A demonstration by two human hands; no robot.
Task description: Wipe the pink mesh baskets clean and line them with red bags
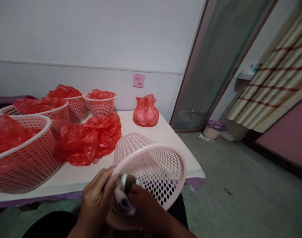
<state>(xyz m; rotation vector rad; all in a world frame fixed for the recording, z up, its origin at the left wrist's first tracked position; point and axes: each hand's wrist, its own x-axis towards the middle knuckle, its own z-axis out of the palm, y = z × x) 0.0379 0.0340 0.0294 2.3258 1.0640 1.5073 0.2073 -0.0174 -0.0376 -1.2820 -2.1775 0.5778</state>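
Observation:
A pale pink plastic mesh basket (163, 148) lies tilted on its side at the table's front edge, its mouth turned toward me and to the right. My left hand (97, 191) is closed around the left part of its rim. Inside the basket's mouth, my right hand (146, 205) is closed on a bunched white and brown cloth (123, 198), which lies close to the inner wall. Part of the cloth and the fingertips are hidden. Beyond the basket, to the left, a heap of red plastic bags (91, 138) rests on the table.
Several mesh baskets (101, 105) holding red bags stand along the left. A tied red bag (146, 112) sits near the wall, below a pink note (138, 80). The white-covered table (188, 162) ends at the right; a lined bin (211, 130) stands on the floor beyond.

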